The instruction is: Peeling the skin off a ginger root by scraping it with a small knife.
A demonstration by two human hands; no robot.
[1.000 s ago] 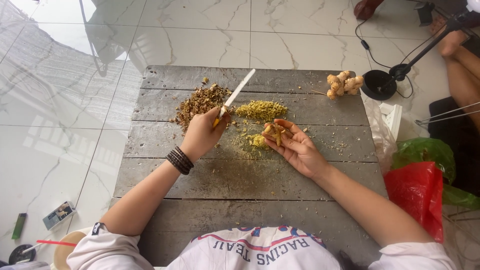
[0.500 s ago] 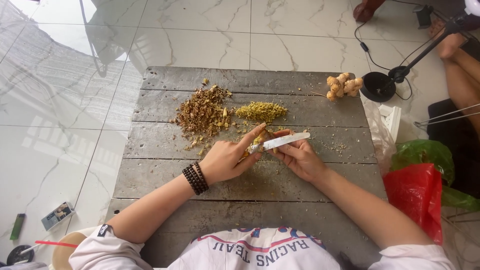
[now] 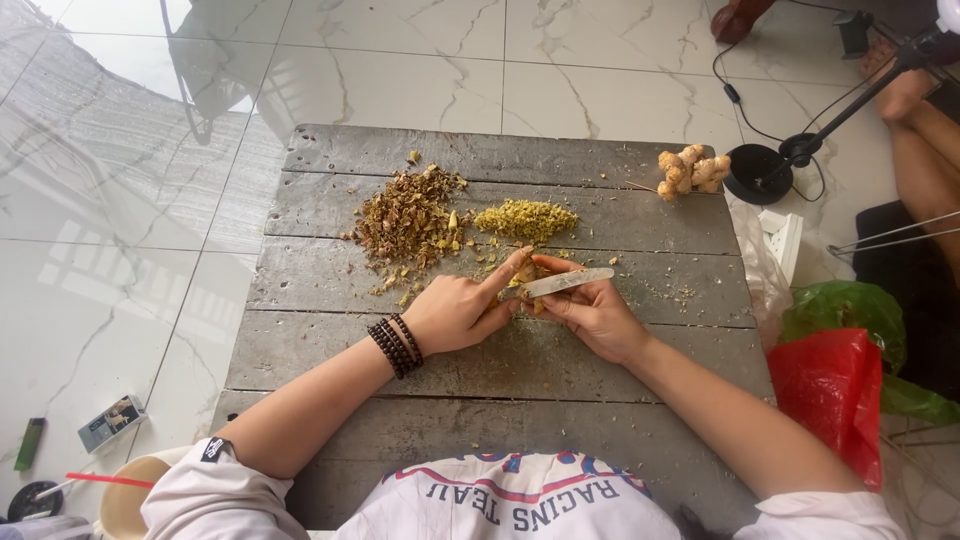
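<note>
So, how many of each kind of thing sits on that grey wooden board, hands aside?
Piles of chopped bits: 2, a brownish heap of peelings and a yellow-green heap
Whole ginger roots: 1, at the far right edge
Knives: 1, held between the left hand and the right hand
Total: 4

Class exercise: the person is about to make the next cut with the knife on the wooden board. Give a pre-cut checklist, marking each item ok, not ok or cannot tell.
1. Knife gripped by left hand: ok.
2. Right hand holds the piece being cut: cannot tell, the piece is mostly hidden.
3. Fingers clear of the blade edge: not ok, both hands crowd it.
4. Board lying flat: ok.
5. Chopped pile and peel pile apart from the hands: ok.
6. Spare ginger on the board: ok.
</note>
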